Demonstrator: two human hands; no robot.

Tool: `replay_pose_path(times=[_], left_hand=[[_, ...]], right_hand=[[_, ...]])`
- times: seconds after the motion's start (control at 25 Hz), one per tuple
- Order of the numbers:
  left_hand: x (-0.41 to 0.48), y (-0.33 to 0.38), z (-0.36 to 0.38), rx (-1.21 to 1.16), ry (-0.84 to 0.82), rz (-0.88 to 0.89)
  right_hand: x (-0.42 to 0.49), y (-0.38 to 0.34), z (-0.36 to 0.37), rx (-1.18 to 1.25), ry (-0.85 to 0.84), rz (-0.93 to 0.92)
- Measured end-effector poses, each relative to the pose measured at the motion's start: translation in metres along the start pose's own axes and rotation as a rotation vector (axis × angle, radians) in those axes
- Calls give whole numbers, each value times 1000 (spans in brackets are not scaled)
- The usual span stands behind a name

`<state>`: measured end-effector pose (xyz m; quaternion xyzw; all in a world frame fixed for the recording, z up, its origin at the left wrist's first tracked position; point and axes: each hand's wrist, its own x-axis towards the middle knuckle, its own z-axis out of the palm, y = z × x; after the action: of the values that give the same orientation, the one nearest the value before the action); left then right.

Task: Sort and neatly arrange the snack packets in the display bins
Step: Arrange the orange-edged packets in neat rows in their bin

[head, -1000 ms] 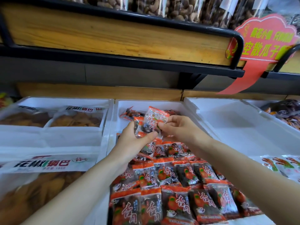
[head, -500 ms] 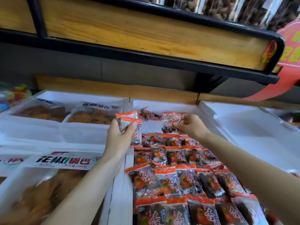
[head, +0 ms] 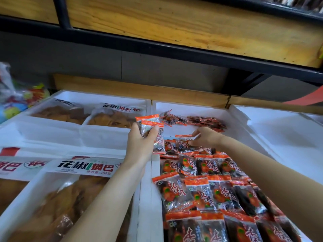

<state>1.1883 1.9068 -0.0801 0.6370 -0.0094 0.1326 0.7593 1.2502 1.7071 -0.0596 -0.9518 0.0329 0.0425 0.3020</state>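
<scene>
Filling the middle bin (head: 192,106): neat rows (head: 209,189) cover most of it. Right hand (head: 207,137) pinches one packet (head: 182,143) at their far end; left hand (head: 139,143) grips a spare stack (head: 148,124). Loose heap (head: 201,121) behind, unsorted.

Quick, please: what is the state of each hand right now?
Left hand: holding a few orange-topped packets.
Right hand: pinching a single packet.

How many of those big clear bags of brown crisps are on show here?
4. In the far white foam bin, the far left bag and far right bag lie side by side; nearer, the labelled near bag and an edge-cropped bag. More may hide underneath.
</scene>
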Motion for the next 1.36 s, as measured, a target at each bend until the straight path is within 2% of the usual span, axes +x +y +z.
replay_pose_path(times=[0.16,0.24,0.32,0.44,0.56,0.72,0.96,1.24,1.36], left_hand=[[-3,1,0,-16,-30,-21],[-4,0,0,-29,-46,-27],[-2,0,-1,-34,-38,-5],[1,3,-5,-19,19,36],[2,5,-12,-38,67,36],[0,6,-15,-48,73,27],[-2,4,-15,-55,35,-2],[-1,0,-12,-17,2,-15],[-1,-3,-10,-33,-24,-33]], right_hand=[[-11,-2,6,-258,174,-113],[-28,-17,11,-107,266,-245],[-51,-34,19,64,191,-402],[-84,-45,34,12,-98,-564],[-94,-38,40,-65,-246,-508],[-99,-32,43,-128,-273,-514],[-96,-27,37,81,-132,-436],[-100,-22,46,14,-138,-462],[-101,-23,45,-12,16,-475]])
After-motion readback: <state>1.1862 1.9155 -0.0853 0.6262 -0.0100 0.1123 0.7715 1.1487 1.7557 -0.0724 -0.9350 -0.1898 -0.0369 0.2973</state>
